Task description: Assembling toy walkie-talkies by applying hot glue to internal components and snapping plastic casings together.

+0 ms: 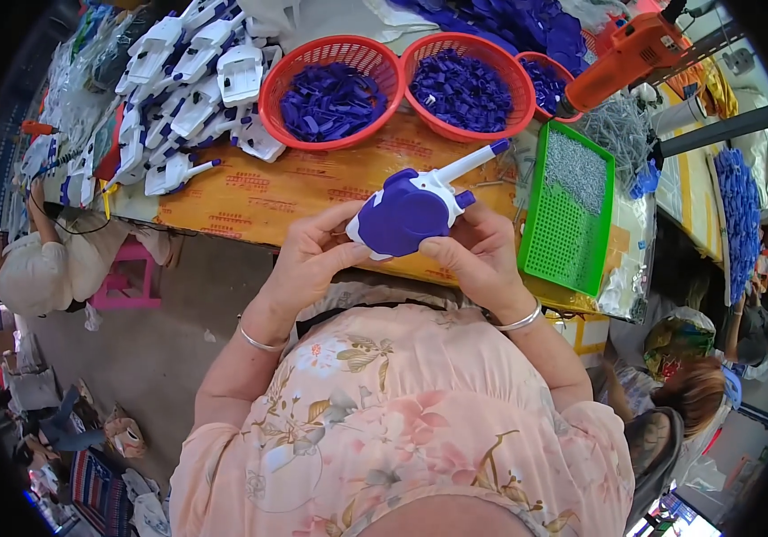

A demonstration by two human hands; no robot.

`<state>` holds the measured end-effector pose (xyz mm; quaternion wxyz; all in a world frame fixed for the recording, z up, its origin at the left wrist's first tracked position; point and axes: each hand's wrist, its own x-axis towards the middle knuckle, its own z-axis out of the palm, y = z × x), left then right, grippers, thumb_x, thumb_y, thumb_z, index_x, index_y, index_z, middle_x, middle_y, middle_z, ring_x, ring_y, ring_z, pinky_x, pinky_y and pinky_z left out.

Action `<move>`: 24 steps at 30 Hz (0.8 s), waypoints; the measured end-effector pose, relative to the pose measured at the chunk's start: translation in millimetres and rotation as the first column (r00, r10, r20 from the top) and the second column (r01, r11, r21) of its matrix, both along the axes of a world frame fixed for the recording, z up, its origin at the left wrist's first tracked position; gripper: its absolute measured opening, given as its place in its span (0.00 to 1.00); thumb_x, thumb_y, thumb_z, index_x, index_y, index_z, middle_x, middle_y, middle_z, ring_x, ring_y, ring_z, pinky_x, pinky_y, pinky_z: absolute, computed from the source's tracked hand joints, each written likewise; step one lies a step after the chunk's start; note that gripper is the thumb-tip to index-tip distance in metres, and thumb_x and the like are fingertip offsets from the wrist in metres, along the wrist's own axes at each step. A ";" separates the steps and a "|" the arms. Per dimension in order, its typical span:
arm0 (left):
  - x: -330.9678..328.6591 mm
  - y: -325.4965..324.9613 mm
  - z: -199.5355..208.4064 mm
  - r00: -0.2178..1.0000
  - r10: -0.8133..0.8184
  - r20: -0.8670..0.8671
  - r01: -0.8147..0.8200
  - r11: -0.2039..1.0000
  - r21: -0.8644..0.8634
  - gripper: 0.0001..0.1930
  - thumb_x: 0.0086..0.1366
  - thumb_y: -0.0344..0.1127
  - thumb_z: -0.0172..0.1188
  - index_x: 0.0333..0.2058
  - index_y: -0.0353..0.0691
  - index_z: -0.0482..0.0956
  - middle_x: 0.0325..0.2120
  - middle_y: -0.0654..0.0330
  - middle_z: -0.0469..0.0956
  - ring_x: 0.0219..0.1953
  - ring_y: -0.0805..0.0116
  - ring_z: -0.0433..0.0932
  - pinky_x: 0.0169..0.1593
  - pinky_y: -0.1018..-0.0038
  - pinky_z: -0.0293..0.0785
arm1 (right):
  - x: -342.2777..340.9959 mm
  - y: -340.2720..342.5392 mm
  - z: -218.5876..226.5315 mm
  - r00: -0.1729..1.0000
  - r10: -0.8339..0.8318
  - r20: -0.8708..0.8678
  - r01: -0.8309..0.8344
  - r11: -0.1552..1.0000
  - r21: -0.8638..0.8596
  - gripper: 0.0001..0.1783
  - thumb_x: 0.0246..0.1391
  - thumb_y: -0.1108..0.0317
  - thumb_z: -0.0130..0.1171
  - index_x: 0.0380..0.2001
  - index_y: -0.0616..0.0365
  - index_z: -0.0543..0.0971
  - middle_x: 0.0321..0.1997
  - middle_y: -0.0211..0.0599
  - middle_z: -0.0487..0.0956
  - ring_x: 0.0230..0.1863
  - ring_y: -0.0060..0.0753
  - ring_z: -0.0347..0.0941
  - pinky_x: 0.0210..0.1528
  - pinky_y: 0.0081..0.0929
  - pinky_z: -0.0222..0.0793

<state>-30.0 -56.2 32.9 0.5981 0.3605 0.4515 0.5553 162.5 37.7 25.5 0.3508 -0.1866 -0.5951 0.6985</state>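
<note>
In front of my chest I hold a purple-and-white plastic part [406, 215] with both hands. It has a broad, rounded purple face, white edges and a long white stem with a purple tip pointing up to the right. My left hand [319, 255] grips its left lower edge between thumb and fingers. Against its lower right side presses the thumb of my right hand [484, 255], whose fingers curl behind it, partly hidden. Similar white pieces [196, 112] with purple ends lie heaped at the far left of the table.
Red baskets [269, 106] of small purple parts stand along the table's far side. A green tray [532, 215] of small metal screws lies to the right, beneath an orange power tool [625, 58]. Another person [44, 273] sits at left, near a pink stool [129, 277].
</note>
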 end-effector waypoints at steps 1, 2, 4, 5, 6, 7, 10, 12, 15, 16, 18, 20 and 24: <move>-0.3 0.0 -1.3 1.000 -0.002 0.000 0.002 1.000 -0.001 0.19 0.60 0.22 0.54 0.51 0.30 0.69 0.42 0.58 0.75 0.44 0.71 0.75 0.50 0.74 0.72 | 0.1 0.9 -0.1 1.000 0.006 -0.012 -0.007 0.999 -0.048 0.18 0.49 0.78 0.61 0.45 0.66 0.72 0.44 0.34 0.75 0.45 0.25 0.72 0.50 0.26 0.68; -0.5 -0.2 -3.9 0.998 0.017 -0.058 -0.014 0.999 0.051 0.21 0.59 0.22 0.56 0.52 0.29 0.68 0.42 0.56 0.76 0.43 0.69 0.76 0.48 0.72 0.75 | 0.2 1.9 -0.2 1.000 0.013 -0.024 -0.015 0.995 -0.096 0.18 0.49 0.77 0.61 0.45 0.66 0.72 0.44 0.35 0.75 0.45 0.24 0.72 0.50 0.25 0.68; -0.1 -1.2 -5.9 0.993 0.040 -0.113 -0.029 0.995 0.098 0.22 0.58 0.22 0.57 0.53 0.28 0.67 0.41 0.54 0.77 0.41 0.67 0.78 0.46 0.71 0.77 | 1.5 6.0 -1.6 0.999 0.033 -0.033 -0.037 0.992 -0.122 0.18 0.49 0.78 0.61 0.45 0.66 0.72 0.44 0.35 0.75 0.45 0.24 0.72 0.50 0.25 0.68; 0.4 -2.4 -6.3 0.994 0.050 -0.097 -0.038 0.992 0.117 0.23 0.57 0.22 0.57 0.52 0.27 0.67 0.41 0.53 0.77 0.41 0.66 0.78 0.45 0.71 0.77 | 1.6 8.3 -2.9 0.998 0.054 -0.042 -0.060 0.988 -0.146 0.18 0.49 0.78 0.61 0.45 0.66 0.72 0.45 0.35 0.76 0.46 0.24 0.71 0.50 0.26 0.68; 0.9 -3.6 -6.8 0.995 0.060 -0.079 -0.048 0.990 0.136 0.23 0.57 0.22 0.57 0.52 0.27 0.68 0.40 0.53 0.77 0.41 0.65 0.78 0.45 0.71 0.77 | 0.7 10.9 -6.7 0.997 0.041 -0.072 -0.052 0.986 -0.161 0.19 0.49 0.78 0.61 0.46 0.66 0.72 0.44 0.36 0.76 0.45 0.24 0.71 0.49 0.26 0.68; 1.5 -5.1 -3.0 0.995 0.065 -0.078 -0.055 0.991 0.125 0.23 0.57 0.22 0.57 0.52 0.27 0.68 0.40 0.53 0.77 0.41 0.65 0.78 0.45 0.71 0.77 | -1.0 10.6 -11.0 0.994 0.030 -0.101 -0.048 0.982 -0.181 0.19 0.49 0.78 0.61 0.46 0.66 0.73 0.44 0.36 0.76 0.45 0.24 0.72 0.49 0.26 0.68; -1.1 -0.8 7.4 1.000 -0.028 0.012 0.027 0.999 0.041 0.19 0.61 0.23 0.53 0.52 0.28 0.68 0.41 0.52 0.76 0.39 0.63 0.79 0.42 0.68 0.79 | -0.8 10.5 -12.9 0.993 -0.016 -0.121 -0.030 0.927 -0.373 0.14 0.52 0.71 0.58 0.41 0.66 0.74 0.37 0.36 0.78 0.36 0.24 0.73 0.40 0.23 0.70; -1.2 -3.8 10.1 0.977 -0.024 0.211 0.025 1.000 -0.003 0.19 0.62 0.26 0.52 0.53 0.28 0.66 0.41 0.50 0.76 0.38 0.61 0.80 0.42 0.67 0.79 | -4.7 5.7 -5.4 0.988 -0.039 -0.149 -0.031 0.897 -0.442 0.13 0.55 0.68 0.55 0.41 0.66 0.74 0.36 0.35 0.77 0.32 0.24 0.73 0.36 0.22 0.70; 2.8 -4.4 15.8 0.913 -0.011 0.407 0.018 1.000 -0.014 0.21 0.66 0.31 0.48 0.56 0.30 0.62 0.40 0.46 0.76 0.36 0.56 0.81 0.41 0.63 0.80 | -5.3 5.2 2.2 0.982 0.008 -0.188 -0.110 0.836 -0.538 0.13 0.56 0.67 0.52 0.42 0.65 0.73 0.34 0.35 0.77 0.32 0.24 0.73 0.34 0.23 0.70; 2.9 -4.0 17.6 0.898 -0.018 0.440 0.021 1.000 -0.002 0.22 0.66 0.32 0.48 0.56 0.30 0.61 0.40 0.46 0.77 0.36 0.55 0.81 0.40 0.63 0.80 | -7.9 2.7 5.0 0.990 -0.025 -0.139 -0.063 0.806 -0.589 0.14 0.57 0.66 0.51 0.42 0.65 0.73 0.34 0.35 0.77 0.31 0.25 0.73 0.34 0.23 0.70; 3.1 -2.8 21.4 0.879 -0.019 0.477 0.015 1.000 0.013 0.22 0.65 0.32 0.48 0.56 0.31 0.61 0.40 0.46 0.77 0.35 0.55 0.81 0.40 0.62 0.80 | -8.8 1.4 6.4 0.995 -0.046 -0.083 -0.017 0.774 -0.632 0.15 0.58 0.64 0.50 0.42 0.64 0.73 0.33 0.34 0.77 0.31 0.25 0.72 0.33 0.23 0.70; 2.3 -1.7 25.5 0.892 -0.024 0.451 0.021 1.000 0.012 0.22 0.65 0.33 0.48 0.56 0.32 0.61 0.39 0.45 0.77 0.36 0.54 0.81 0.39 0.62 0.79 | -8.5 2.5 4.2 0.996 -0.018 -0.085 -0.041 0.762 -0.646 0.15 0.59 0.63 0.48 0.42 0.64 0.73 0.32 0.34 0.76 0.30 0.25 0.72 0.32 0.23 0.70; 1.4 -1.7 31.6 0.910 0.002 0.414 0.012 0.999 -0.031 0.21 0.65 0.34 0.50 0.54 0.34 0.64 0.38 0.48 0.77 0.34 0.57 0.81 0.39 0.65 0.79 | -13.8 -0.7 10.6 0.996 -0.049 -0.069 -0.007 0.766 -0.643 0.17 0.58 0.62 0.48 0.43 0.65 0.72 0.35 0.33 0.76 0.30 0.24 0.72 0.32 0.24 0.71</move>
